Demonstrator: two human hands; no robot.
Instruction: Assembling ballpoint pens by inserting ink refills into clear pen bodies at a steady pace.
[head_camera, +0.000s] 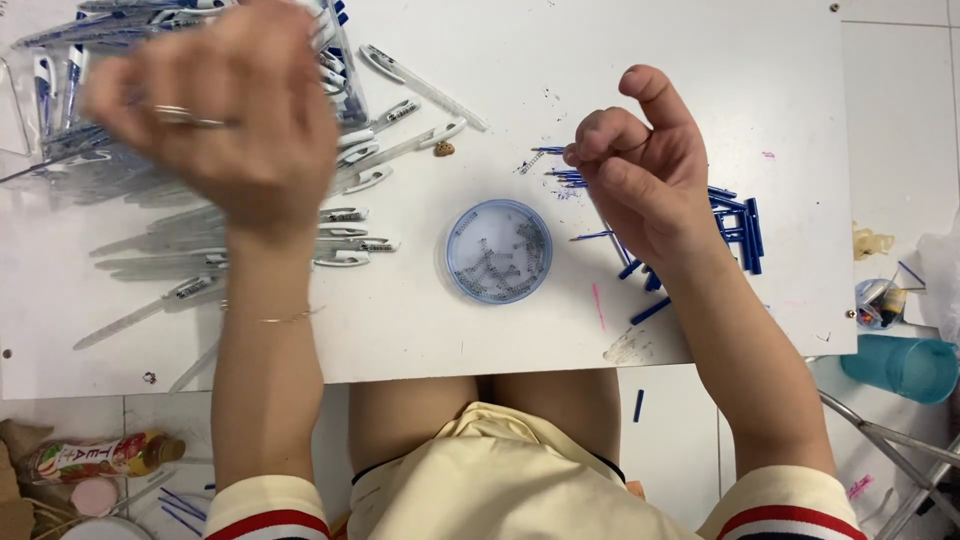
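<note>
Nearest me, below the table edge, a drink bottle lies on the floor and a teal plastic cup stands off to the right.

On the table's middle sits a round, clear blue dish, shallow, holding small grey metal springs in a loose tangle.

Right hand: raised just above the table, beyond and right of the dish. The grip is closed, thumb and forefinger pinched tip to tip and the other fingers curled in. Whether anything lies in the pinch I cannot tell, as it would be too small to show. Thin blue rods lie directly beside the fingertips. Under and behind the wrist is a scatter of short blue tubes, rigid and smooth, some side by side.

Left hand: blurred, back towards the camera, over the barrels at far left. The fingers are hidden, so I cannot tell whether this grip is open or closed. It wears a ring, with a fine bracelet on the forearm.

The barrels are long, slim, translucent white plastic with clips, heaped crosswise. More lie in a clear bag at the far corner.

Judgement: parts this small and slick call for a light fingertip pinch, taking one piece at a time. A barrel should be lifted from the top of the heap, since those beneath will roll. Springs tangle, so each should be teased free before it is lifted.
</note>
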